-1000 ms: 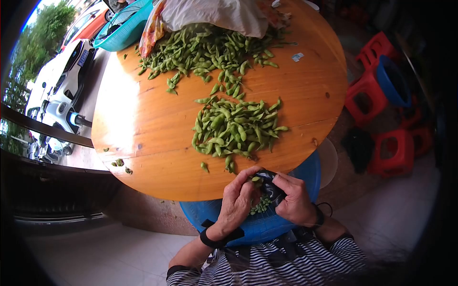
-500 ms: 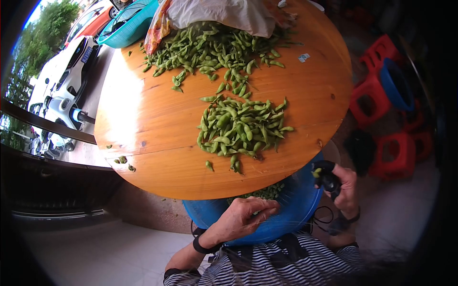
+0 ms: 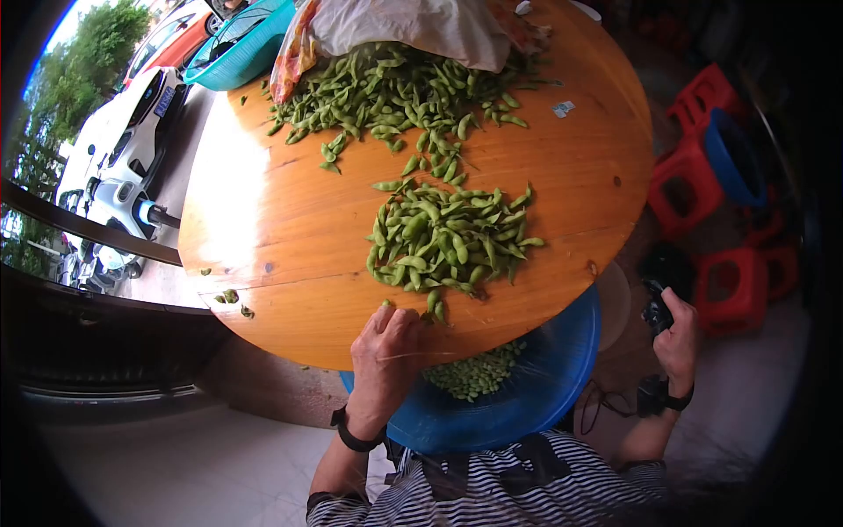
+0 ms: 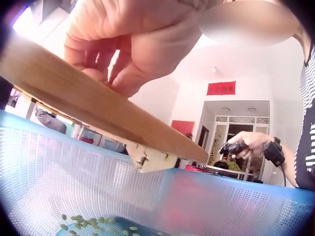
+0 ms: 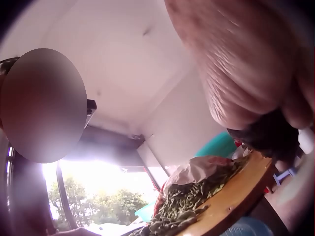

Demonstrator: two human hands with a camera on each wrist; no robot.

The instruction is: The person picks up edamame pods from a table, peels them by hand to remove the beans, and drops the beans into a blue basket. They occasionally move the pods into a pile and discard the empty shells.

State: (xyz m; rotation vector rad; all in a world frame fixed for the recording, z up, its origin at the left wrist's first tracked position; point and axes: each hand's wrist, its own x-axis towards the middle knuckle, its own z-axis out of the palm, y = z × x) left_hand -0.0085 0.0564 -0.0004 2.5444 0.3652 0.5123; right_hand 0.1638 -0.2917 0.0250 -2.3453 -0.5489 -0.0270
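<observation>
In the head view, my left hand (image 3: 385, 351) is at the near edge of the wooden table (image 3: 307, 325), its fingers and thumb pinching a single green soybean pod (image 3: 386, 303). The left wrist view shows those fingertips meeting just above the table rim. A pile of soybean pods (image 3: 448, 237) lies just beyond that hand. My right hand (image 3: 676, 338) is out to the right, past the basin, with shiny black coverings on its fingers and nothing seen between them. Below the table edge, shelled green beans (image 3: 474, 373) lie in a blue mesh basin (image 3: 536, 404).
A larger heap of pods (image 3: 378, 97) lies at the far side, partly under a whitish bag (image 3: 404, 31). A teal basket (image 3: 233, 61) stands at the back left. Red stools (image 3: 729, 290) and a blue basin (image 3: 736, 158) are on the right.
The right hand, close to the left one at first, has moved out right; the green pod seen at its fingers is gone from view. The left hand has moved from over the basin onto the table edge.
</observation>
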